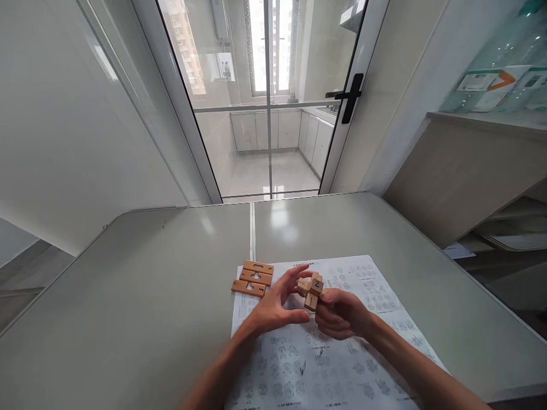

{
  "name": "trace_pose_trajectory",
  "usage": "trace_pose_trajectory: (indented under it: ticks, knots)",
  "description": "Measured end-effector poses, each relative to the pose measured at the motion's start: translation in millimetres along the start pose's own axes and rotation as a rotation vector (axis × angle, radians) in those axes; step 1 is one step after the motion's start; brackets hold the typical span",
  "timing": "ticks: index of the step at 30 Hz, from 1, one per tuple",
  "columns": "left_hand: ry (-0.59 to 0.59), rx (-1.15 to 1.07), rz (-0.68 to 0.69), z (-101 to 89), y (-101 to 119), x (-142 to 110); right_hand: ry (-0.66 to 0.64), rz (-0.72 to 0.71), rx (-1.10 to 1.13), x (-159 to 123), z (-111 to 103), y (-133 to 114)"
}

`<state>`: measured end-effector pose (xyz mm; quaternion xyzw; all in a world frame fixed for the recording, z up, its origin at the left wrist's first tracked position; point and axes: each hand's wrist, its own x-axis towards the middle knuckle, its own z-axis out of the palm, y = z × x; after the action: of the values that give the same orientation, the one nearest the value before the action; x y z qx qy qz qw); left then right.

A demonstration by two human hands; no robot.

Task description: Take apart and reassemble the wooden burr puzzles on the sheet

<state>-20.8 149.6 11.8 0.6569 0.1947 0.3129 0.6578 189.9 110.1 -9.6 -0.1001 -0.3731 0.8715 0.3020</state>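
Both my hands meet over a printed instruction sheet (367, 296) on a grey table (141, 285). My right hand (342, 313) is closed around a small cluster of interlocked wooden puzzle pieces (313, 288), held upright above the sheet. My left hand (277, 303) has its fingers spread, with the fingertips touching the left side of that cluster. Three flat notched wooden pieces (253, 278) with black numbers lie side by side on the table, just left of my left hand, at the sheet's top left corner.
The table has a seam (252, 233) down its middle and rounded far corners. Beyond it stands a glass sliding door with a black handle (351, 98). To the right are a beige cabinet (470, 171) with plastic bottles (499, 74) on top and lower shelves.
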Motion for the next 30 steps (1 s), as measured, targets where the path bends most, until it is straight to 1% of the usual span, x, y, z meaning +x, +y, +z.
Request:
trace_pose_trajectory:
  ticks: [3, 5, 7, 10, 12, 15, 18, 20, 23, 28, 30]
  knots:
    - [0.02, -0.002, -0.034, -1.5, 0, 0, -0.053, 0.061, 0.002, 9, -5, -1]
    - [0.091, 0.01, -0.04, -2.3, -1, 1, -0.06, 0.071, -0.006, 14, -8, -5]
    - [0.186, 0.013, -0.028, -3.4, -1, 2, -0.018, 0.064, -0.068, 17, -10, -10]
    - [0.282, 0.033, -0.035, -4.9, -1, 3, 0.118, 0.022, -0.227, 17, -17, -18]
    - [0.305, 0.064, -0.055, -5.1, -1, 3, 0.161, -0.016, -0.263, 16, -21, -21]
    - [0.327, 0.134, -0.054, -4.8, -2, 2, 0.155, -0.051, -0.328, 12, -27, -22]
    - [0.337, 0.221, -0.029, -4.9, -4, 2, 0.146, -0.071, -0.456, 8, -27, -23]
    - [0.338, 0.265, -0.025, -4.9, -6, 2, 0.162, -0.082, -0.546, 6, -25, -25]
    - [0.366, 0.309, -0.016, -3.3, -5, 3, 0.247, -0.085, -0.651, 7, -20, -26]
    - [0.469, 0.4, 0.014, 2.9, -3, 4, 0.528, -0.211, -0.938, 12, -17, -20]
    - [0.481, 0.407, 0.016, 4.5, -3, 5, 0.566, -0.234, -0.985, 13, -17, -17]
